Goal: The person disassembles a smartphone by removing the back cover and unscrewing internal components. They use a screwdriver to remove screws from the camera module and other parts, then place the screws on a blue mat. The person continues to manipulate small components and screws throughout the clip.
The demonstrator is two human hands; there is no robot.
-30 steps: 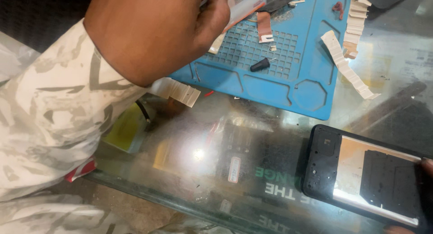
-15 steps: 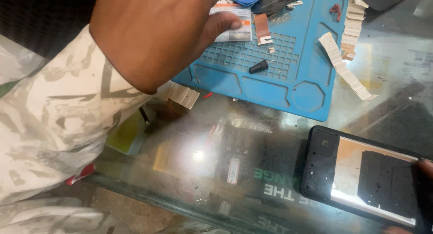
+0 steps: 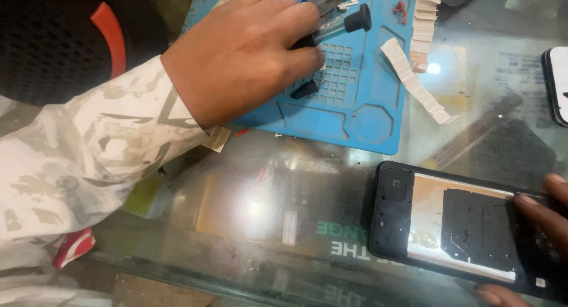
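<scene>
Your left hand (image 3: 242, 52) curled its fingers around a small tool with a black cap (image 3: 346, 22) over the blue mat (image 3: 361, 112). Your right hand (image 3: 541, 224) pinched the edge of the opened phone (image 3: 449, 224) on the glass table (image 3: 248, 212). The phone's back was already off; the tool had not touched it yet.

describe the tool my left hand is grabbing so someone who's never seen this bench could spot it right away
Start at the blue work mat at the top of the glass counter. On its upper part the left hand is closed around a slim screwdriver. Its round black end cap pokes out to the right of the fingers, unlike the flat white strips lying nearby.
</scene>
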